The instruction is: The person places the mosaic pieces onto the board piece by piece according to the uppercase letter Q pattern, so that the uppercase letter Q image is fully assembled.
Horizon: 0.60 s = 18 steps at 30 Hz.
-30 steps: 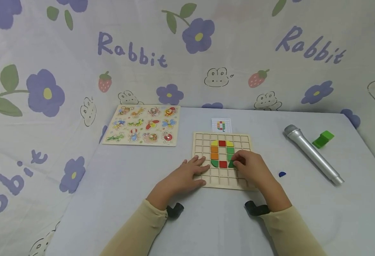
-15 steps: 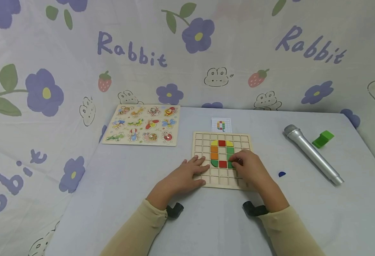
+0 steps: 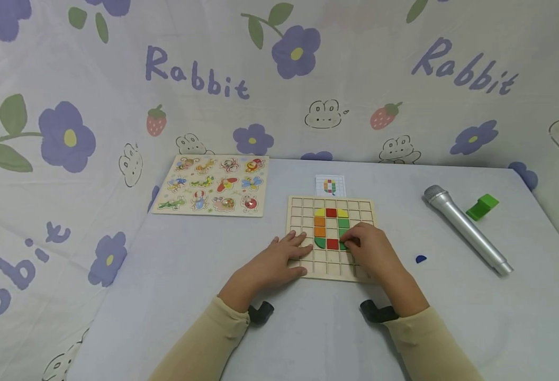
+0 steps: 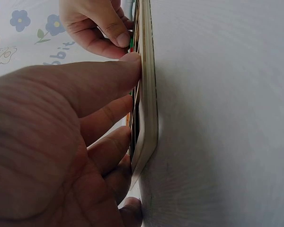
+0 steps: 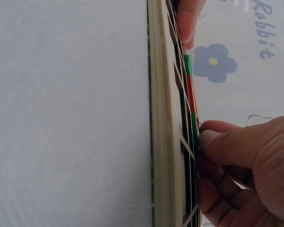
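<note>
A wooden grid board (image 3: 317, 270) lies on the table with a ring of yellow, red, orange and green pieces in its cells. My left hand (image 3: 273, 263) rests spread on the board's left side, fingertips on the grid. At the ring's lower right corner, my right hand (image 3: 367, 246) pinches a small green piece (image 5: 195, 126) between thumb and forefinger; the fingers hide part of it. Beside that piece sits a red square (image 3: 333, 244). A printed card (image 3: 329, 186) with a small coloured ring pattern lies behind the board.
Back left lies a puzzle board (image 3: 215, 185) with insect pictures. On the right are a silver microphone (image 3: 467, 230), a green block (image 3: 482, 207) and a small blue half-round piece (image 3: 421, 259). A patterned cloth (image 3: 279, 95) hangs behind the table.
My right hand has shifted slightly left, and the green piece, tilted at first, now lies flatter in the lower right corner cell. My left hand has stayed in place.
</note>
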Each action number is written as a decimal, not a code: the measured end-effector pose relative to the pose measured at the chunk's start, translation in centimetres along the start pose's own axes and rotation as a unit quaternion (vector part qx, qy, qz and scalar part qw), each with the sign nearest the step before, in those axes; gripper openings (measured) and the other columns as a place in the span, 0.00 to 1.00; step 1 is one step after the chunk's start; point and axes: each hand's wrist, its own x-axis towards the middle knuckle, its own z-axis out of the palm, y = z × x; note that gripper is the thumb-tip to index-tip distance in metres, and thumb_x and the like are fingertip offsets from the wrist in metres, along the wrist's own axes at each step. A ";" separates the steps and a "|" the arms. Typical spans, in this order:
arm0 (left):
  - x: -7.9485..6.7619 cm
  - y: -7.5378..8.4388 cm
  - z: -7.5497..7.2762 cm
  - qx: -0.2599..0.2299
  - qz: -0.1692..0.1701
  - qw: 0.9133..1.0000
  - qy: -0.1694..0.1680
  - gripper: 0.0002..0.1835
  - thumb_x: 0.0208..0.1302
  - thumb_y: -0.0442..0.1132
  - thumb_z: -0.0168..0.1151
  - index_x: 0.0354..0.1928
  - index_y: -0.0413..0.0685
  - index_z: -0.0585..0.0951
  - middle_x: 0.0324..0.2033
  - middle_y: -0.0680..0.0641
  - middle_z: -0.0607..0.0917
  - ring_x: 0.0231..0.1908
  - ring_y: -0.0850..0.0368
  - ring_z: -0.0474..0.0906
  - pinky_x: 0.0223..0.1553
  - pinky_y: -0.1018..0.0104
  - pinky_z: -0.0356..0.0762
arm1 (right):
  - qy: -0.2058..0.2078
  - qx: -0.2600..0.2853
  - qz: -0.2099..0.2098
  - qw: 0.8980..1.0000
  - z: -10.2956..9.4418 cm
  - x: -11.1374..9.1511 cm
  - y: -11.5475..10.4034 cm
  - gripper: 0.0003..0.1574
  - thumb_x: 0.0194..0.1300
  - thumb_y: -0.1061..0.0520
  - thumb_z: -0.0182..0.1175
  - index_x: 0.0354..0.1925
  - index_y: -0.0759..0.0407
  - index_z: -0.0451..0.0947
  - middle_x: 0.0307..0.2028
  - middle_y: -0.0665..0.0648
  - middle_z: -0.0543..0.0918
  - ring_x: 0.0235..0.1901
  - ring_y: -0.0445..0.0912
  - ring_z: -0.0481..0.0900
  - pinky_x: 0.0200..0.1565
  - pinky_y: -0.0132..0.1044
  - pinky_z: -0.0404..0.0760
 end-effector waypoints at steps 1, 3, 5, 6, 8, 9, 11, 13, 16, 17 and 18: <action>0.0 0.0 0.0 0.000 -0.001 1.000 -0.001 0.34 0.78 0.48 0.67 0.82 0.62 0.71 0.87 0.56 0.58 0.89 0.55 0.42 0.89 0.49 0.39 | 0.001 0.000 0.000 1.000 0.0 0.0 0.0 0.10 0.75 0.66 0.66 0.48 0.59 0.92 0.51 0.60 0.88 0.51 0.54 0.84 0.58 0.54 0.88; 0.0 0.0 0.0 0.000 -0.002 1.000 -0.001 0.34 0.78 0.48 0.67 0.82 0.62 0.71 0.87 0.56 0.58 0.89 0.55 0.42 0.89 0.49 0.39 | 0.003 0.002 -0.001 1.000 0.0 -0.1 0.0 0.09 0.75 0.66 0.66 0.48 0.59 0.92 0.51 0.60 0.88 0.50 0.54 0.84 0.57 0.54 0.88; 0.0 0.1 -0.1 0.000 -0.004 1.000 -0.002 0.34 0.78 0.48 0.67 0.82 0.62 0.71 0.87 0.56 0.58 0.89 0.55 0.42 0.89 0.49 0.39 | 0.005 0.004 -0.001 1.000 0.0 -0.1 0.0 0.08 0.75 0.66 0.67 0.47 0.59 0.91 0.50 0.60 0.88 0.49 0.53 0.84 0.56 0.53 0.88; 0.0 0.1 -0.1 0.000 -0.005 1.000 -0.001 0.34 0.78 0.48 0.67 0.82 0.62 0.71 0.87 0.56 0.58 0.89 0.55 0.42 0.89 0.49 0.39 | 0.005 0.004 -0.001 1.000 0.0 -0.2 -0.1 0.08 0.75 0.66 0.67 0.47 0.59 0.91 0.50 0.60 0.88 0.49 0.53 0.84 0.56 0.53 0.88; 0.0 0.1 -0.1 0.000 -0.006 1.000 -0.001 0.34 0.78 0.48 0.67 0.82 0.62 0.71 0.87 0.56 0.58 0.89 0.55 0.42 0.89 0.49 0.39 | 0.004 0.006 0.002 1.000 -0.1 -0.3 -0.2 0.07 0.75 0.66 0.67 0.47 0.60 0.90 0.49 0.59 0.88 0.48 0.53 0.83 0.55 0.52 0.88; 0.0 0.1 -0.1 -0.001 -0.006 1.000 0.000 0.34 0.78 0.48 0.68 0.82 0.62 0.71 0.87 0.56 0.58 0.89 0.55 0.42 0.89 0.49 0.39 | 0.001 0.010 0.008 1.000 -0.2 -0.4 -0.2 0.07 0.75 0.65 0.68 0.48 0.60 0.90 0.49 0.59 0.88 0.48 0.53 0.83 0.55 0.52 0.88; -0.1 0.2 -0.1 -0.001 -0.006 1.000 0.000 0.34 0.77 0.48 0.68 0.82 0.62 0.71 0.87 0.56 0.58 0.89 0.55 0.42 0.89 0.49 0.39 | 0.003 0.018 0.014 1.000 -0.6 -0.7 -0.2 0.08 0.75 0.63 0.68 0.50 0.60 0.88 0.49 0.59 0.87 0.48 0.53 0.83 0.54 0.51 0.88; -0.1 0.2 -0.1 -0.003 -0.006 1.000 0.000 0.34 0.77 0.48 0.68 0.82 0.62 0.71 0.87 0.56 0.58 0.89 0.55 0.42 0.89 0.49 0.39 | 0.016 0.027 0.018 0.999 -1.3 -1.1 0.3 0.09 0.76 0.62 0.67 0.52 0.61 0.87 0.50 0.61 0.86 0.48 0.54 0.83 0.53 0.50 0.87; -0.1 0.2 -0.1 -0.003 -0.007 1.000 0.000 0.35 0.77 0.48 0.67 0.82 0.62 0.71 0.87 0.56 0.58 0.89 0.55 0.42 0.89 0.50 0.39 | 0.060 0.030 0.018 0.998 -3.3 -2.2 2.3 0.13 0.77 0.62 0.65 0.56 0.63 0.85 0.53 0.64 0.85 0.49 0.57 0.83 0.48 0.47 0.85; -0.1 0.2 0.0 -0.002 -0.008 1.000 -0.001 0.35 0.77 0.48 0.67 0.82 0.63 0.71 0.87 0.56 0.58 0.89 0.55 0.42 0.89 0.50 0.39 | 0.076 0.024 0.023 0.997 -4.0 -2.7 3.2 0.14 0.77 0.62 0.65 0.57 0.64 0.85 0.53 0.66 0.85 0.49 0.58 0.83 0.47 0.46 0.84; 0.0 0.2 0.0 0.001 -0.009 1.000 -0.001 0.35 0.77 0.48 0.67 0.83 0.63 0.70 0.87 0.57 0.58 0.89 0.56 0.41 0.89 0.50 0.39 | 0.087 0.018 0.030 0.996 -4.8 -3.1 4.3 0.15 0.77 0.61 0.64 0.58 0.65 0.84 0.54 0.67 0.84 0.49 0.59 0.83 0.44 0.45 0.83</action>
